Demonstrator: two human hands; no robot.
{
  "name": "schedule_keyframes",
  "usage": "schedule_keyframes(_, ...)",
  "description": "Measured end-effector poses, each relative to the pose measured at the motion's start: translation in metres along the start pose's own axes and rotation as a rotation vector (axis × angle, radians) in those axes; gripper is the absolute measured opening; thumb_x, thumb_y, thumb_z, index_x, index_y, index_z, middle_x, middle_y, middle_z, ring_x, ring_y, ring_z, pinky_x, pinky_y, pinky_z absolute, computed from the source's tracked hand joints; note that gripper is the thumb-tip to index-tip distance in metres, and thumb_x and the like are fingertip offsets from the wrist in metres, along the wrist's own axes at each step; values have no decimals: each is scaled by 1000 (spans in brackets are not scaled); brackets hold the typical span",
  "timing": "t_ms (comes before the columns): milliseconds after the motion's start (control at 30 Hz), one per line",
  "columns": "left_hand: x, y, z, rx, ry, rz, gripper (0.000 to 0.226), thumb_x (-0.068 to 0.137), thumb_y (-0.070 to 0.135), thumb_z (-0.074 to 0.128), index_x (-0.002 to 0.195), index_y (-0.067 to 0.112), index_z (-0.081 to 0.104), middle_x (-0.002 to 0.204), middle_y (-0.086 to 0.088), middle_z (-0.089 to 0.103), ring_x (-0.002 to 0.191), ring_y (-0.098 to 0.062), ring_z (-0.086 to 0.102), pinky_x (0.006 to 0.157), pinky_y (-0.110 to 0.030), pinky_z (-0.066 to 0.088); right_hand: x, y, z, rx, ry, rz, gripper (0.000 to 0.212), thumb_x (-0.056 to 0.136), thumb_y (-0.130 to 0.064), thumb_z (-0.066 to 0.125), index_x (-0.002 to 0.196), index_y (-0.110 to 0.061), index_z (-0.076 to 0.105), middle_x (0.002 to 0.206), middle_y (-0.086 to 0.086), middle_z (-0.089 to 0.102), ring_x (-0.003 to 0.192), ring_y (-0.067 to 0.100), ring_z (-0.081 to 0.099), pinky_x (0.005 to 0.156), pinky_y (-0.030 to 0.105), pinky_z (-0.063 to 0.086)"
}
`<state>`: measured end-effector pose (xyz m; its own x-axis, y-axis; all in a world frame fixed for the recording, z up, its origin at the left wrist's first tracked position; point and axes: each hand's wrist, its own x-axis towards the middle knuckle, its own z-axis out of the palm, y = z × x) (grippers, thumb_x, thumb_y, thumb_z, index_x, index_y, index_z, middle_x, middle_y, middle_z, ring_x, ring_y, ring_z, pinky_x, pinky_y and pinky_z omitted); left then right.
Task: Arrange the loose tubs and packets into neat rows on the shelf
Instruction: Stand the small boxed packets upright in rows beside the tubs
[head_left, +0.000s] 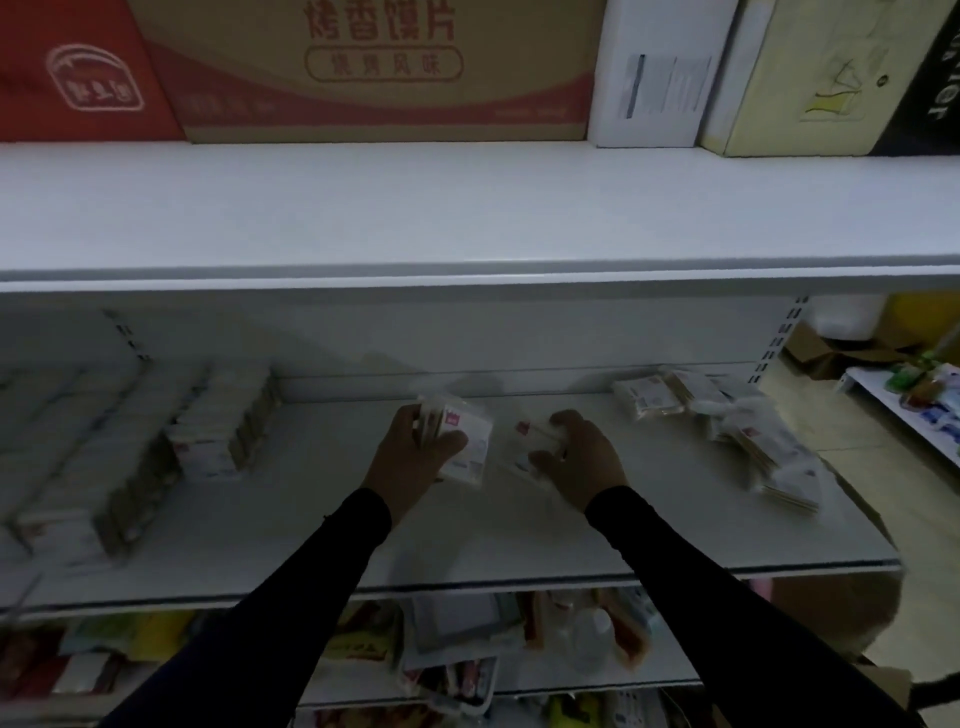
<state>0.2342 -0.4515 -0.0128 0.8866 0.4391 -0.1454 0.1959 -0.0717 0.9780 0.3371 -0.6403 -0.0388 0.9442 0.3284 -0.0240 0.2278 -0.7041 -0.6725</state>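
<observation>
White boxed packs (156, 467) already stand in rows at the shelf's (519, 535) left. Left hand (415, 457) grips a white packet bundle (465, 441); right hand (582, 457) holds a clear packet (535, 441). A loose heap of white packets (727, 421) remains at right, judged roughly half left.

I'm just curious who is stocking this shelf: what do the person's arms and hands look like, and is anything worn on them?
Both arms wear long, plain dark sleeves that end at the wrists. The left hand and right hand are bare: no gloves, and no watch or rings visible.
</observation>
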Motion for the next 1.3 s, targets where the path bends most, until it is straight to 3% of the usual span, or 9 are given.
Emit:
schedule_keyframes(100,-12,-4,-26,-45,84,-9,36,88,21,71,117,22,48,115,-5,61,97,-19,64,78,-40,56,-1,-18,11,46,47,-161,37,89,-20,64,124,-13,53,111,16,58,93,29,58,74,23,38)
schedule_keyframes(267,-34,-2,-82,-116,227,-11,42,89,27,69,126,23,49,123,-5,60,105,-24,63,78,-37,54,-12,-60,39,237,-56,-324,29,89,-15,66,116,-20,57,110,11,59,86,22,60,80,35,53)
schedule_keyframes(333,-40,0,-104,-147,275,-2,46,89,26,69,130,21,48,124,-4,61,106,-24,64,77,-37,55,-22,-79,52,290,-135,-362,29,88,-14,67,113,-24,55,111,7,58,88,19,61,79,30,54)
schedule_keyframes(467,-54,5,-152,-191,334,42,33,91,19,66,121,18,51,116,-4,64,94,-19,67,72,-35,56,-38,-118,86,296,-249,-391,31,89,-20,67,113,-29,50,107,-6,56,89,11,60,69,8,47)
schedule_keyframes(600,-65,6,-209,-210,344,90,30,92,18,65,119,19,52,110,0,65,92,-17,67,73,-35,59,-51,-164,128,258,-232,-438,23,92,-23,63,112,-27,53,109,-5,54,93,9,58,69,2,42)
schedule_keyframes(767,-70,-1,-295,-245,357,89,32,92,19,65,122,17,52,113,-5,65,96,-24,67,78,-40,58,-60,-216,180,185,-144,-466,24,91,-25,64,115,-20,62,109,1,50,83,-4,50,71,-3,37)
schedule_keyframes(900,-72,-11,-353,-259,337,80,33,92,21,64,123,17,53,114,-6,65,96,-26,68,81,-46,58,-62,-243,209,141,-115,-396,30,92,-28,62,121,-19,60,100,0,46,79,5,51,68,-2,35)
schedule_keyframes(1100,-73,-20,-400,-312,297,62,21,92,21,65,107,31,54,113,-1,65,98,-25,67,85,-48,57,-58,-259,231,30,-64,-296,34,93,-31,61,125,-20,57,100,1,48,84,12,51,79,16,35)
schedule_keyframes(1300,-74,-23,-408,-306,278,65,30,93,21,64,120,25,52,116,-4,64,100,-26,67,85,-48,57,-49,-267,236,26,-34,-289,34,92,-26,63,125,-17,58,101,2,48,82,13,52,79,17,37)
